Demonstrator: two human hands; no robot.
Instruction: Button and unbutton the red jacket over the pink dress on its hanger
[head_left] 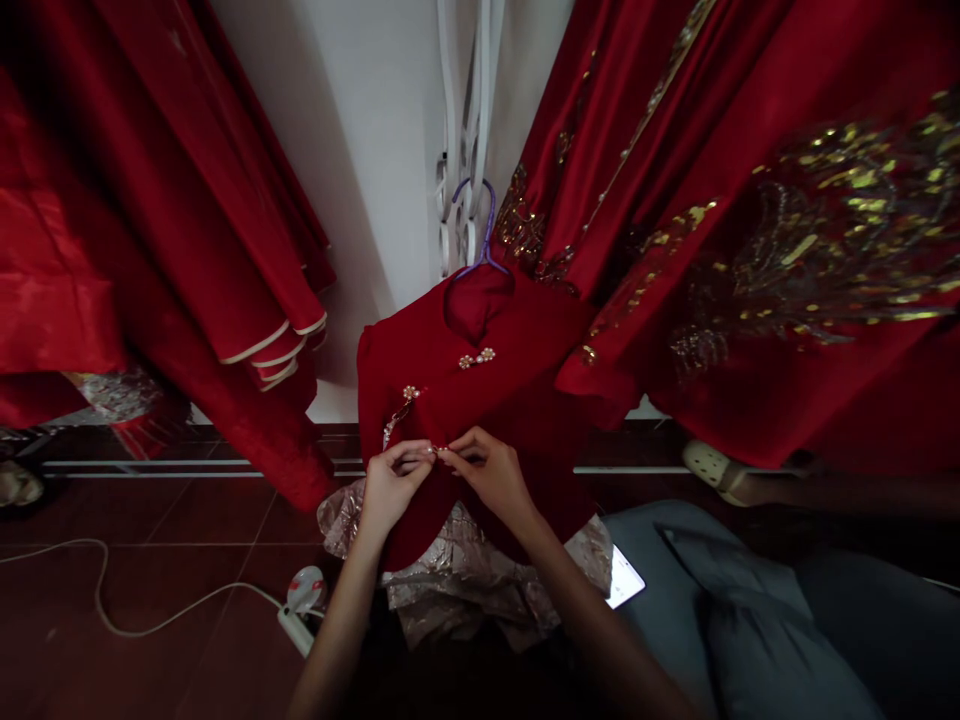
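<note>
A dark red jacket (480, 380) hangs in front of me on a purple hanger (484, 225). It has pearl-like button clasps (477, 357) down its front. My left hand (390, 485) and my right hand (491, 470) meet at a lower clasp (437, 450), both pinching the fabric edge there with fingers closed. A silvery patterned skirt (465, 580) shows below the jacket hem.
Red garments (187, 200) hang at the left. Red robes with gold embroidery (787, 230) hang at the right. A white cable (112, 610) and a white plug unit (304, 600) lie on the dark floor. Grey cushions (750, 620) and a phone (624, 578) sit at lower right.
</note>
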